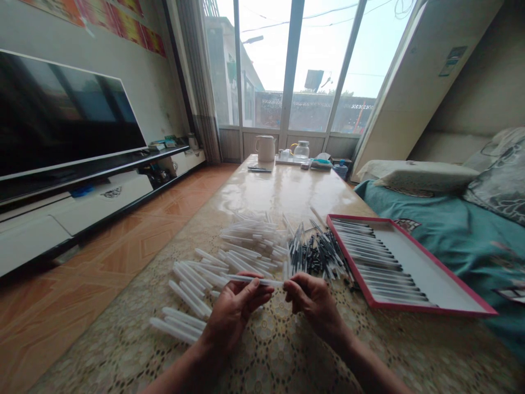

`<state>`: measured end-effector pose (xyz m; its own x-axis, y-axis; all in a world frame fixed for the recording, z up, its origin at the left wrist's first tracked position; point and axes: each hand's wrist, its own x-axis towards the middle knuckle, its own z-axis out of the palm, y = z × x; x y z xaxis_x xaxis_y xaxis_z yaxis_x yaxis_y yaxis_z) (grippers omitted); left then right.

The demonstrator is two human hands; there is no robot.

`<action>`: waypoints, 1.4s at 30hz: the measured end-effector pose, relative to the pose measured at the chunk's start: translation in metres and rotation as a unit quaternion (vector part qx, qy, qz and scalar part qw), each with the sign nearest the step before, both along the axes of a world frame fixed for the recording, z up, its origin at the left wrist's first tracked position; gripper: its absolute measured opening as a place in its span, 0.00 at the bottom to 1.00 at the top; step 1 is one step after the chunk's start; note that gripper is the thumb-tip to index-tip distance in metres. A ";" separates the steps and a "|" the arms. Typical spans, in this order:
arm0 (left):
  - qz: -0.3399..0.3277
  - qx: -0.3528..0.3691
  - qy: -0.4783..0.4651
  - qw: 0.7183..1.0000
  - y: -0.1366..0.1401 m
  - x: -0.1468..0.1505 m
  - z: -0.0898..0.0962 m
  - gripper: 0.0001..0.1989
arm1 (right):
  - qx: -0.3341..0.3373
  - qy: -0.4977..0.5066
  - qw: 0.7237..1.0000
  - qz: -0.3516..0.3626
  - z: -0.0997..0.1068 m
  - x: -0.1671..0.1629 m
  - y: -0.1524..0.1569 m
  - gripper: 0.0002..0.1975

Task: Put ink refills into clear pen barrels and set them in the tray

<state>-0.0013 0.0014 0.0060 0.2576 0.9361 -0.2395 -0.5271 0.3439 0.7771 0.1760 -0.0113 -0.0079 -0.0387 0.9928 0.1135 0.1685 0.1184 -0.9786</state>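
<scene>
My left hand [238, 303] is closed around a whitish translucent pen barrel [268, 282], its thumb on top. The barrel lies almost level, pointing to the right. At its right end my right hand [309, 298] pinches with thumb and forefinger; whether a smaller part is between those fingertips is hidden. Loose white pen barrels [192, 279] are spread on the table beside and beyond my left hand. Just beyond my right hand lies a heap of dark-tipped pen refills and small black parts [314, 251].
A pink-rimmed box lid [445, 276] at the right holds a row of pens [381, 260]. The patterned cloth covers the table [274, 355]. At its far end stand a pitcher [266, 148] and a glass jar [301, 150]. A sofa [451, 219] borders the right side.
</scene>
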 end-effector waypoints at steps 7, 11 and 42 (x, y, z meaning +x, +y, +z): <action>0.006 0.002 -0.008 1.000 0.000 0.001 -0.001 0.08 | 0.048 -0.098 0.994 0.009 0.003 0.000 -0.004 0.16; 0.015 0.001 -0.001 1.000 0.001 0.000 -0.003 0.08 | 0.068 -0.130 0.989 0.020 0.010 -0.001 -0.007 0.09; 0.011 -0.006 0.002 1.000 0.002 0.002 0.000 0.09 | 0.096 -0.243 0.965 0.035 0.007 0.003 -0.008 0.15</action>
